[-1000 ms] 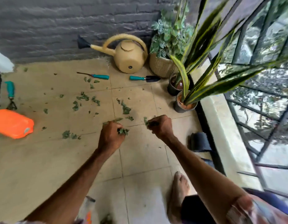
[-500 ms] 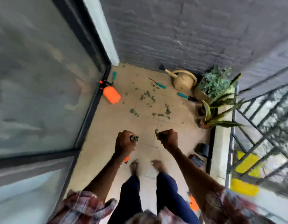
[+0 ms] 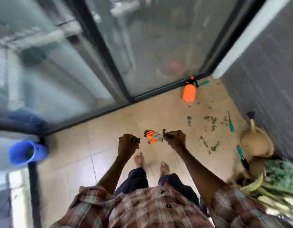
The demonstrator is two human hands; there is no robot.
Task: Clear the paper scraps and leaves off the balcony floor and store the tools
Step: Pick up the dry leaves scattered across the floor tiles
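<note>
Beige tiled balcony floor (image 3: 109, 162) carries leaf scraps (image 3: 209, 120) near its right edge; your left hand (image 3: 128, 143) and right hand (image 3: 175, 138), both fisted on gathered leaves, probably need the blue bin (image 3: 28, 152) at its left edge.

Floor: beige tiled balcony floor (image 3: 109, 162), running up to a dark sliding-door track.
Scraps: green leaf bits (image 3: 209, 120) scattered over the tiles toward the grey wall.
By the door: orange spray bottle (image 3: 189, 92) lying on its side, a teal-handled tool (image 3: 204, 83) just beside it.
Near the wall: second teal-handled tool (image 3: 231, 125) among the leaves; beige watering can (image 3: 255, 142); a third teal tool (image 3: 241, 153) against it.
Middle: orange-and-grey glove (image 3: 152, 137); two bare feet (image 3: 139, 159) planted.
Left: blue bucket (image 3: 27, 152).
</note>
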